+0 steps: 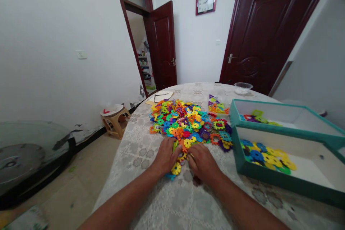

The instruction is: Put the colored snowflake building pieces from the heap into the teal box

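A round surface (172, 205), covered with a pale grey-and-white floral cloth, fills the lower middle of the view. Behind it stand a dark red panelled wooden door (261, 36) with a metal handle and, farther left, a matching door (163, 39) swung open. Two long teal boxes with white interiors, a rear box (285, 115) and a front box (269, 181), sit side by side at the right; flower-shaped pieces in blue, yellow and green lie in the front one.

The mixed pile of multicoloured plastic flower and gear pieces (175, 116) spreads over the middle of the surface, left of the boxes. A tan plastic stool (115, 120) stands on the floor at the left. The square, red-framed wall clock (206, 1) carries markings too small to read.

Both forearms reach in from the near side and converge at the pile's near edge. The left hand (166, 155) is palm-down, fingers curved and thumb angled inward over the pieces; the right hand (202, 160) is bent beside it, fingertips turned inward. The two are close together; whether either grips a piece cannot be told. One yellow flower-shaped piece (176, 168) lies just beside the left hand.
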Tool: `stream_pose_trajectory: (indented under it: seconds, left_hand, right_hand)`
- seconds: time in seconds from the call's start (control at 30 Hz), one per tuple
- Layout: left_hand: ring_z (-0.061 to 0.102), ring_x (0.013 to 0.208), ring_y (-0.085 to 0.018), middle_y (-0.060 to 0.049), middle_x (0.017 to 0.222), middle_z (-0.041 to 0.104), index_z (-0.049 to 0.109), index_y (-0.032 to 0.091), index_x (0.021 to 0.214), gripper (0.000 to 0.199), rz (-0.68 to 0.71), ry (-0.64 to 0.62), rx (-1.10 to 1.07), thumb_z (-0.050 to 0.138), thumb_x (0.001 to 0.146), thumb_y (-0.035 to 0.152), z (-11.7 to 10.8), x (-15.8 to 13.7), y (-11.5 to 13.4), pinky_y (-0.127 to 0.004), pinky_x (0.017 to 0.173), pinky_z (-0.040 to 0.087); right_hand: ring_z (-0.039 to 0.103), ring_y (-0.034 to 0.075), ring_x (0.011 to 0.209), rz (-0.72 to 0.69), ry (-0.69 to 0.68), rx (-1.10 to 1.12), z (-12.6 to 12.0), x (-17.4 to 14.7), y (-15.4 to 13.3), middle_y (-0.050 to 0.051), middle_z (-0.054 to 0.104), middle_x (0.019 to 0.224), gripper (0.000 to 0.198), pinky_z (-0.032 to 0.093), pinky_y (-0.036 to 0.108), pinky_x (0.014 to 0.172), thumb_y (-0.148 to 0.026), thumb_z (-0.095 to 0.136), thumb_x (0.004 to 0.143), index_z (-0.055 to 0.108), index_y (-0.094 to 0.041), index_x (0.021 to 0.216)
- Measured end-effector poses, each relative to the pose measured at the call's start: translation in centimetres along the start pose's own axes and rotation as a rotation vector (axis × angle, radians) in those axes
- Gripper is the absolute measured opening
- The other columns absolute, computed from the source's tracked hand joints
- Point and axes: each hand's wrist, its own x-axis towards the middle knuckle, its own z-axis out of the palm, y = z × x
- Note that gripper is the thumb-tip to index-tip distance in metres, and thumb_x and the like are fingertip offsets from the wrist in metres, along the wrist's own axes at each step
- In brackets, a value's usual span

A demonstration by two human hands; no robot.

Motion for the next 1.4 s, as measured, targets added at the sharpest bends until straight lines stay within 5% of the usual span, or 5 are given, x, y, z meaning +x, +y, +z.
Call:
stream_pose_trajectory:
  seconds: [0.37, 0.63, 0.9, 1.13, 1.4]
  left_hand:
    - [0.048, 0.148, -0.026, -0.01, 0.154, 0.056, 0.057, 0.026, 0.144, 0.046, -0.067, -0.109, -0.088, 0.04, 0.107, 0.049, -2.8, -1.7, 1.5, -0.051, 0.128, 0.036]
    - [0.037, 0.154, -0.042, -0.015, 0.166, 0.042, 0.047, 0.033, 0.158, 0.091, 0.236, -0.323, 0.192, 0.075, 0.08, 0.071, -3.9, -4.4, 0.2, -0.064, 0.124, 0.036]
    - [0.042, 0.151, -0.039, -0.017, 0.161, 0.049, 0.05, 0.028, 0.156, 0.079, 0.202, -0.258, 0.204, 0.07, 0.088, 0.065, -1.0, -2.2, 1.7, -0.063, 0.125, 0.036]
    - [0.032, 0.157, -0.038, -0.011, 0.163, 0.048, 0.051, 0.032, 0.154, 0.073, 0.361, -0.348, 0.156, 0.068, 0.091, 0.063, -1.8, -2.1, 2.5, -0.061, 0.129, 0.031]
    - [0.051, 0.142, -0.037, -0.015, 0.148, 0.057, 0.064, 0.028, 0.137, 0.047, 0.126, -0.077, 0.222, 0.063, 0.096, 0.05, -0.7, -2.3, 2.0, -0.061, 0.121, 0.044]
  right_hand:
    - [0.067, 0.023, 0.09, 0.553, 0.32, 0.489, -0.5, 1.5, 2.9, 0.005, 0.075, 0.092, 0.03, 0.045, 0.03, 0.079, -0.034, 0.045, 0.095, 0.072, -0.021, 0.093]
    - [0.066, 0.021, 0.085, 0.51, 0.309, 0.543, -0.4, 1.7, 2.4, 0.003, 0.075, 0.086, 0.026, 0.044, 0.029, 0.077, -0.036, 0.052, 0.091, 0.073, -0.022, 0.086]
    - [0.067, 0.023, 0.091, 0.573, 0.391, 0.577, -0.5, 1.6, 2.9, 0.005, 0.076, 0.092, 0.033, 0.047, 0.031, 0.081, -0.039, 0.045, 0.091, 0.073, -0.021, 0.092]
    - [0.067, 0.022, 0.088, 0.597, 0.421, 0.627, -0.6, 1.8, 3.0, 0.004, 0.075, 0.09, 0.032, 0.047, 0.03, 0.079, -0.039, 0.047, 0.089, 0.073, -0.022, 0.089]
    - [0.066, 0.022, 0.084, 0.615, 0.436, 0.661, -0.6, 1.8, 3.2, 0.003, 0.075, 0.088, 0.031, 0.048, 0.031, 0.077, -0.039, 0.047, 0.089, 0.073, -0.022, 0.089]
